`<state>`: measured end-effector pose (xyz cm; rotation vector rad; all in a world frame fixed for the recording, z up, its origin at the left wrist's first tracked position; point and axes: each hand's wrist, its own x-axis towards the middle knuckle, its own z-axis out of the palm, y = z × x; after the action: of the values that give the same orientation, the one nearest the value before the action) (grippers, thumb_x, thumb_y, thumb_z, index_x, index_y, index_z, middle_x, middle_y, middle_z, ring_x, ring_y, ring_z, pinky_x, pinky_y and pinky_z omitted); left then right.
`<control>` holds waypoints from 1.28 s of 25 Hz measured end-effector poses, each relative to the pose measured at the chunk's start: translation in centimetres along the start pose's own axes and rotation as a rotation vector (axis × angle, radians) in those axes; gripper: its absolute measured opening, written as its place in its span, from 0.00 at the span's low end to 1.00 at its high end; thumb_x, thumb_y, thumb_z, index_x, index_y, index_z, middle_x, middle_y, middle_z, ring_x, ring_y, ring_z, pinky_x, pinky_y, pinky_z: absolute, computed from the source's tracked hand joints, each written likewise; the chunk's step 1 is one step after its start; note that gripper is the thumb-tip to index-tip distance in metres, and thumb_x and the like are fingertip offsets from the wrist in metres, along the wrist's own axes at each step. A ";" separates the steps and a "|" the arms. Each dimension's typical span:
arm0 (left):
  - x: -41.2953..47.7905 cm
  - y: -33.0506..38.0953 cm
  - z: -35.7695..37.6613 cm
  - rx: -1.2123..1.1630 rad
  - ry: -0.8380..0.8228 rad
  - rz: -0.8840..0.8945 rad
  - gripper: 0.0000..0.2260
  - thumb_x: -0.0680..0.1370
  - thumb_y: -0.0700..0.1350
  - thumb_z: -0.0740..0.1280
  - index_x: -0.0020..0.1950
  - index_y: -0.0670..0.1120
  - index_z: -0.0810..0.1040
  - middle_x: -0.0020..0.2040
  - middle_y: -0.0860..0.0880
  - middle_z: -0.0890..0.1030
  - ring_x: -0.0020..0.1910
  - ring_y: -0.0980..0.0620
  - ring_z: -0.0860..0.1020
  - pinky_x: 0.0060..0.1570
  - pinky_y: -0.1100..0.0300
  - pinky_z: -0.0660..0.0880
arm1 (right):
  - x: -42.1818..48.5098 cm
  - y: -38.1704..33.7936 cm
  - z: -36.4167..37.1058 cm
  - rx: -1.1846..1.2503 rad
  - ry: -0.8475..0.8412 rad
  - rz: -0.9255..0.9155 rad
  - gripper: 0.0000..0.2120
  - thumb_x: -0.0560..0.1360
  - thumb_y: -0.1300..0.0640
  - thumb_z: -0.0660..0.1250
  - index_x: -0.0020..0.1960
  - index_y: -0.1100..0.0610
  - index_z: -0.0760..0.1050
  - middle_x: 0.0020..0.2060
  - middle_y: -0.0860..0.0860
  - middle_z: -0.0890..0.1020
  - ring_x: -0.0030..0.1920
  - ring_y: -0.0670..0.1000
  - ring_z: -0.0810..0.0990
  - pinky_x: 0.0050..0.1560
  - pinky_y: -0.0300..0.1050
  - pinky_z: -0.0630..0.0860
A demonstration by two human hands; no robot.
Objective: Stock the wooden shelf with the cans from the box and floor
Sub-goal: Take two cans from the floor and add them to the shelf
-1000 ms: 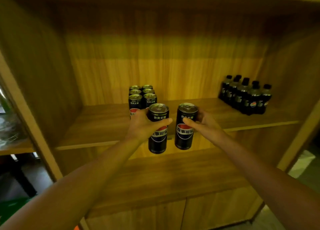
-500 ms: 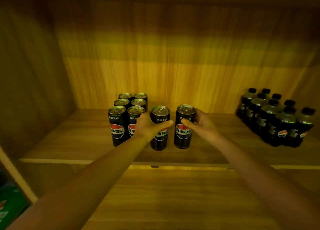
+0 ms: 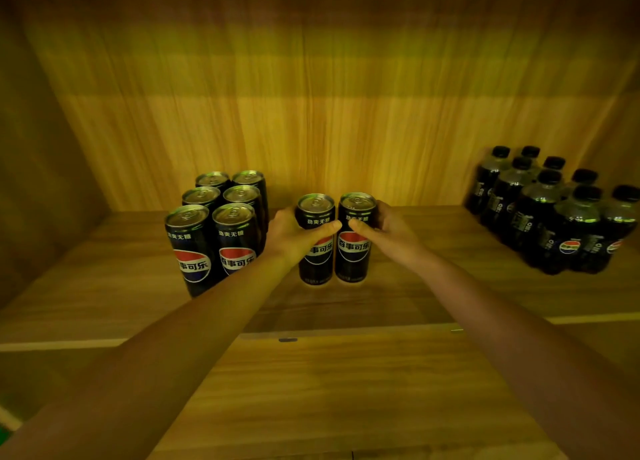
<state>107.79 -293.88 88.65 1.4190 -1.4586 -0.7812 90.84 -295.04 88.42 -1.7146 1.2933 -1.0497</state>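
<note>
Left hand (image 3: 291, 234) – fingers and thumb wrapped round the upper half of a tall black Pepsi can (image 3: 316, 263), thumb across its front.
Right hand (image 3: 391, 231) – grasping a second Pepsi can (image 3: 354, 255) the same way, thumb tip nearly meeting the left thumb.
The two cans – upright, side by side and touching, near the middle of the wooden shelf (image 3: 104, 286), set back from its front edge; whether their bases bear on the board I cannot tell.
Block of six cans (image 3: 221, 224) – two wide, three deep, just beside the left hand, running toward the back panel (image 3: 311, 113).
Pack of black-capped bottles (image 3: 554, 213) – at the right end of the shelf, well apart from the hands.
Lower board (image 3: 329, 390) – beneath both forearms.
</note>
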 end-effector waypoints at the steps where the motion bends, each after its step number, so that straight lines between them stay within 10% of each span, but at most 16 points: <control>1: 0.3 -0.2 0.1 -0.004 0.004 -0.004 0.24 0.66 0.51 0.75 0.58 0.45 0.77 0.56 0.44 0.82 0.56 0.48 0.79 0.54 0.55 0.76 | 0.2 0.2 0.0 0.003 0.000 0.001 0.31 0.69 0.49 0.69 0.67 0.57 0.64 0.66 0.56 0.73 0.65 0.54 0.73 0.64 0.51 0.71; 9: -1.3 -4.8 1.5 0.044 -0.037 -0.043 0.36 0.64 0.50 0.76 0.69 0.47 0.65 0.65 0.47 0.75 0.63 0.49 0.73 0.61 0.55 0.70 | -1.5 3.2 1.1 -0.096 -0.043 0.079 0.35 0.68 0.50 0.71 0.70 0.55 0.60 0.68 0.54 0.71 0.67 0.54 0.70 0.62 0.47 0.69; 14: -2.0 -7.2 2.3 0.406 -0.062 -0.045 0.28 0.70 0.55 0.70 0.65 0.44 0.69 0.63 0.43 0.77 0.62 0.44 0.75 0.58 0.51 0.73 | -1.7 6.6 2.9 -0.347 -0.010 0.064 0.30 0.68 0.46 0.70 0.65 0.58 0.67 0.62 0.57 0.77 0.61 0.54 0.76 0.60 0.51 0.74; 25: 1.5 -8.3 3.0 0.388 -0.083 -0.127 0.31 0.73 0.55 0.66 0.71 0.45 0.60 0.72 0.43 0.66 0.70 0.44 0.65 0.68 0.48 0.65 | 1.8 7.5 4.6 -0.481 0.090 0.095 0.28 0.70 0.44 0.67 0.64 0.58 0.67 0.61 0.57 0.77 0.61 0.58 0.75 0.58 0.53 0.74; 32: -0.6 -6.2 1.9 0.382 0.049 0.060 0.42 0.68 0.52 0.72 0.74 0.46 0.51 0.72 0.42 0.64 0.72 0.43 0.63 0.69 0.46 0.65 | 0.0 4.8 3.0 -0.521 0.111 0.148 0.42 0.68 0.40 0.67 0.72 0.60 0.54 0.69 0.60 0.68 0.68 0.61 0.67 0.66 0.56 0.67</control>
<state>108.46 -294.45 82.18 1.6537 -1.6642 -0.4402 91.82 -295.90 82.86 -1.9096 1.8568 -0.7709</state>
